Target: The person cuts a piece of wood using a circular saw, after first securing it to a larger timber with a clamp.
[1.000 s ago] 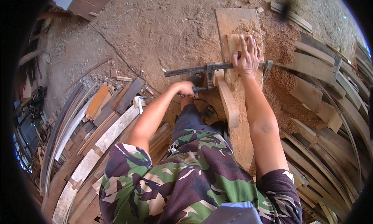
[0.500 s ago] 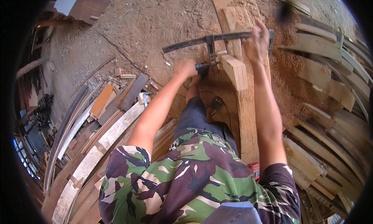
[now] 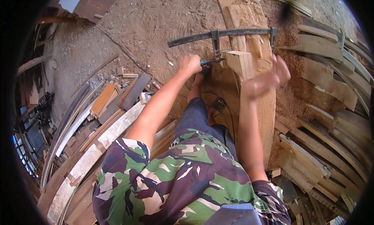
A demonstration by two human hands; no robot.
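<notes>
A dark metal bar clamp (image 3: 237, 32) lies across the wooden beam (image 3: 267, 119). Its sliding jaw and black screw handle (image 3: 205, 62) are on the left, its fixed jaw on the right. Around that handle my left hand (image 3: 190, 64) is closed. A pale wood block (image 3: 240, 63) with a slanted end sits on the beam, just right of the clamp screw, and a small wood piece touches it near the screw tip. Over the beam's right side hovers my right hand (image 3: 269, 78), somewhat blurred, with its fingers apart and nothing in them.
Stacked boards and offcuts (image 3: 105, 123) lie on the left. More curved planks (image 3: 319, 47) are piled on the right, beside heaped sawdust (image 3: 286, 80). A dark cable (image 3: 124, 49) runs over the dirt floor. My foot (image 3: 219, 104) is close to the beam.
My right hand has come off the clamp bar's right end and moved down toward me. My left hand stays on the handle. The view has shifted slightly.
</notes>
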